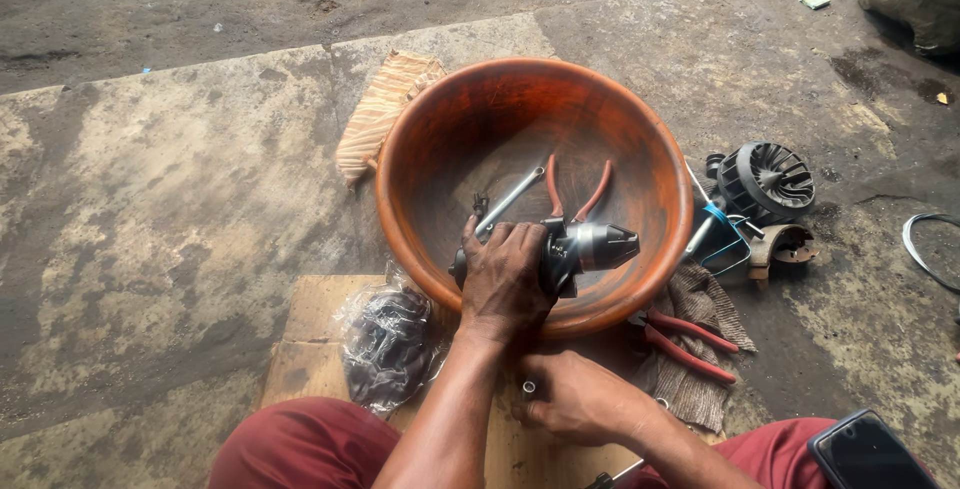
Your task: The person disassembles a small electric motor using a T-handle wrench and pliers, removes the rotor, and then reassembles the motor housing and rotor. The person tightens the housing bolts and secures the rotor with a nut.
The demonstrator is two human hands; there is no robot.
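Left hand (505, 279) grips a dark motor part (585, 249) over the orange basin's (420, 219) near rim, hiding its rear end. Right hand (575, 399), just below, pinches a small metal ring (528, 387); fingertips obscured.

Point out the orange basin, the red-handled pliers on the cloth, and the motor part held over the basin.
orange basin (420, 139), head view, left inner wall.
red-handled pliers (690, 344), head view, handles.
motor part (600, 246), head view, metal end.

The left hand (505, 279) is covering the motor part's (590, 247) rear; the phone (868, 452) and cable loop (925, 244) are running off-frame.
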